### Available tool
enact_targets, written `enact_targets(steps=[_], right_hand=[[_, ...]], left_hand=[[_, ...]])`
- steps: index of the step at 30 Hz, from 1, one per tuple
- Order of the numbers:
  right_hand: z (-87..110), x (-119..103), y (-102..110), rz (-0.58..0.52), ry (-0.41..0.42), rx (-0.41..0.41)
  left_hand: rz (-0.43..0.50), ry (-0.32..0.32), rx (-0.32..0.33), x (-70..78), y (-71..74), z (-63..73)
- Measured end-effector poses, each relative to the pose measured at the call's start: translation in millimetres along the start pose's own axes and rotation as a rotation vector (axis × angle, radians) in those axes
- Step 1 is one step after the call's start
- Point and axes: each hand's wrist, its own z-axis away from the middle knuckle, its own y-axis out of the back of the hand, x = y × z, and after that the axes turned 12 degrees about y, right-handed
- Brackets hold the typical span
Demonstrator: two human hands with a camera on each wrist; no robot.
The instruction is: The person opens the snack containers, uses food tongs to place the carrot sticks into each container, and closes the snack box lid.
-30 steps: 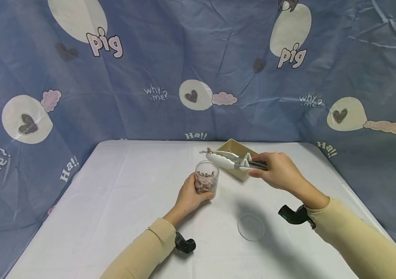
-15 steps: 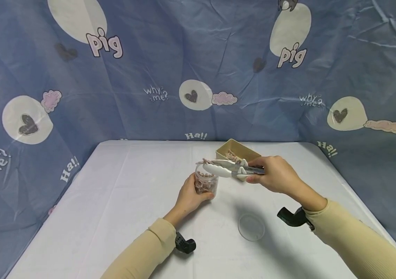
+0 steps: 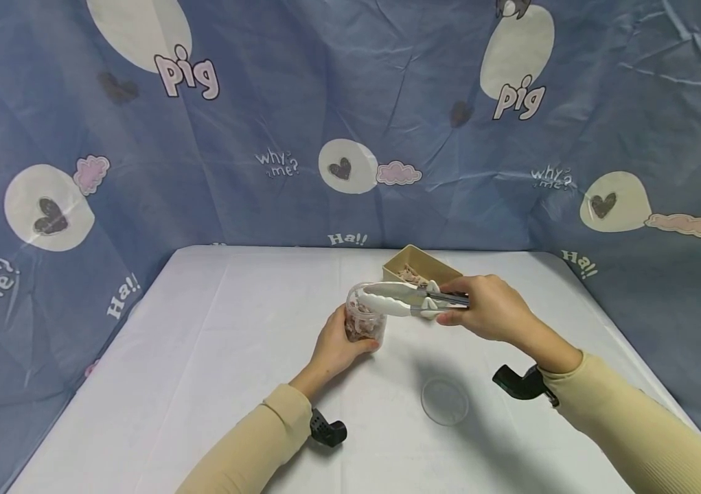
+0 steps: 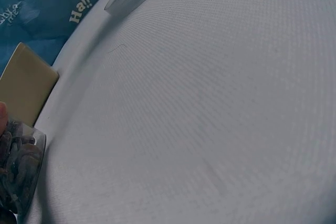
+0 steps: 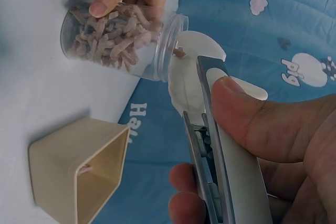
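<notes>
My left hand (image 3: 333, 350) grips a clear plastic jar (image 3: 371, 335) that stands on the cloth, with no lid on its mouth. Brownish-pink strips (image 5: 121, 40) fill a good part of the jar; their exact kind is unclear. My right hand (image 3: 492, 309) holds kitchen tongs (image 3: 390, 304) by their metal handles, thumb on top. The white scalloped tips lie over the jar's mouth, and a small brown strip (image 5: 179, 52) shows at the rim beside them. In the left wrist view only a fingertip and the jar's edge show.
Behind the tongs sits a beige rectangular box (image 3: 408, 255) with more strips inside. A round transparent lid (image 3: 445, 401) lies on the white-covered table (image 3: 251, 329), nearer than the jar. A blue printed curtain (image 3: 251, 123) rises along the back and sides.
The tongs have come left and down from above the box's front to the jar's mouth. The strips earlier at their tips no longer show there. My left hand and the jar keep their place.
</notes>
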Motion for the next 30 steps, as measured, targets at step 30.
enact_targets(steps=[30], right_hand=[[-25.8, 58, 1, 0.017, -0.239, -0.104]], left_hand=[[-0.008, 0.007, -0.008, -1.1, 0.3, -0.3]])
